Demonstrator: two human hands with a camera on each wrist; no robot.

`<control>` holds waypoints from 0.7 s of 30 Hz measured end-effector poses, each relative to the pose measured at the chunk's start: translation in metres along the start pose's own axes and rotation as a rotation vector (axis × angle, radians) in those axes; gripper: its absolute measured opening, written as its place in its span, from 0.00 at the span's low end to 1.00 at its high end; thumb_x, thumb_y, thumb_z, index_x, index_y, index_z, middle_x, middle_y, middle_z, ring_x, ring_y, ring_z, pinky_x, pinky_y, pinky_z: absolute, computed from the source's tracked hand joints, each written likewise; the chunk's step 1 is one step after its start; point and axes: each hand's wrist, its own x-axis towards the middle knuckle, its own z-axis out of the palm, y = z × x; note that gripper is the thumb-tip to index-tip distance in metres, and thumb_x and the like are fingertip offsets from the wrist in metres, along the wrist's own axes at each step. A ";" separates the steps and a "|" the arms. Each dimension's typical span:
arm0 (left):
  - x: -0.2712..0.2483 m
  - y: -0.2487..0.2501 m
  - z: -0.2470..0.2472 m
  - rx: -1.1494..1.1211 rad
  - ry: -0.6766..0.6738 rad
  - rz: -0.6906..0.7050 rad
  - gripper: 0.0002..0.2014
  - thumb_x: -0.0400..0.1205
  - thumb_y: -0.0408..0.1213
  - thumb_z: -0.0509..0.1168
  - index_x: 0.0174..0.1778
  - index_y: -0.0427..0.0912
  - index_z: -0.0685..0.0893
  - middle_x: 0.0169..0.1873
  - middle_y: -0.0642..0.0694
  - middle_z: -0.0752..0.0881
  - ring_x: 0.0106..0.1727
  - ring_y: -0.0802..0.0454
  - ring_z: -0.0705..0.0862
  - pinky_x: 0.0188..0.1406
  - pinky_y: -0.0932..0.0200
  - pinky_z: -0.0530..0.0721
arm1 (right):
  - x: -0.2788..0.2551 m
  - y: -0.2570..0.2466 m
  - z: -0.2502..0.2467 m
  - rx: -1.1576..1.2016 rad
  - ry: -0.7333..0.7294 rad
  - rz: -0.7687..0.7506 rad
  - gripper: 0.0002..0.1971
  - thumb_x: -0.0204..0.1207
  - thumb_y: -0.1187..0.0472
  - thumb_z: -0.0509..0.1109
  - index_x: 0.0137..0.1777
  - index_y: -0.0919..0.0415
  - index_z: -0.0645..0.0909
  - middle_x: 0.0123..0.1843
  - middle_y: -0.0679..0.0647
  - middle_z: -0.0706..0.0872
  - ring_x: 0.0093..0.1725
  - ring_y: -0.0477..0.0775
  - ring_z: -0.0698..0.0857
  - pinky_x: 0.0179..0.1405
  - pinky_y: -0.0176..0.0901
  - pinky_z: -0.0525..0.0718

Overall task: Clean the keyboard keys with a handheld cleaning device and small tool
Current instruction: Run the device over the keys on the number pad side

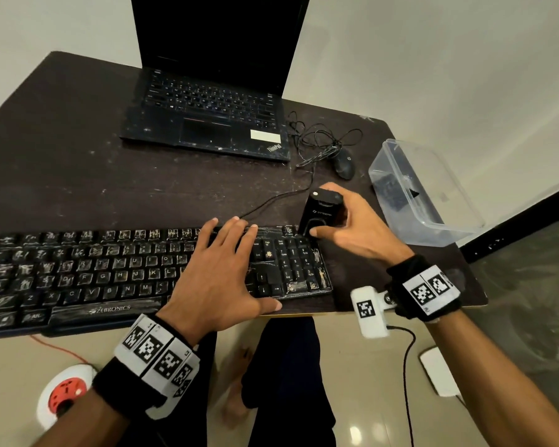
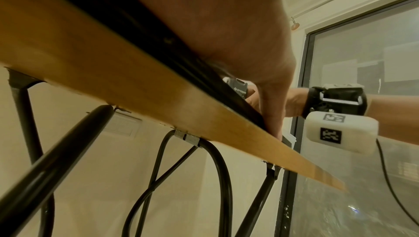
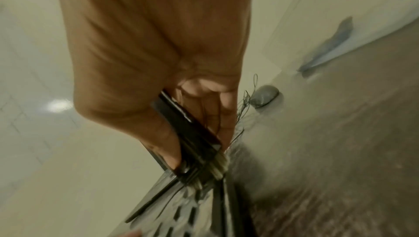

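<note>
Head view: black keyboard [image 1: 136, 272], keys streaked w/ pale grime, lies along the near edge of the dark surface [image 1: 78, 162]. Left hand [image 1: 221, 272] lies flat on the keyboard's right half, fingers straight and spread, tips reaching the far key row, thumb at the near edge by the arrow keys. Right hand [image 1: 357, 225] is wrapped around a black handheld cleaning device [image 1: 321, 212], thumb on its near face, fingers behind; device stands tilted, lower end touching the keyboard's far right corner above the numpad. Right wrist view: pale bristles at the device's [image 3: 195, 144] lower end meet the keys; picture blurred, so exact key cannot be told. Left wrist view: the left hand's thumb [image 2: 272, 111] sits at the surface's wooden edge, device [image 2: 238, 90] partly visible beyond.

Far side: open black laptop [image 1: 207, 101], screen dark. Right of it a black mouse [image 1: 344, 164] w/ tangled cable [image 1: 320, 137]. At the right edge a clear plastic container [image 1: 426, 191], dark items inside, too indistinct to identify. On the floor, near left, a white extension reel [image 1: 63, 391] w/ red centre
</note>
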 end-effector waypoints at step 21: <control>0.000 0.000 0.000 0.003 0.000 0.004 0.66 0.65 0.87 0.54 0.89 0.36 0.65 0.87 0.39 0.68 0.91 0.44 0.60 0.91 0.36 0.46 | 0.008 -0.015 0.001 -0.174 -0.016 -0.074 0.22 0.73 0.67 0.82 0.63 0.50 0.80 0.51 0.48 0.93 0.54 0.52 0.92 0.63 0.57 0.89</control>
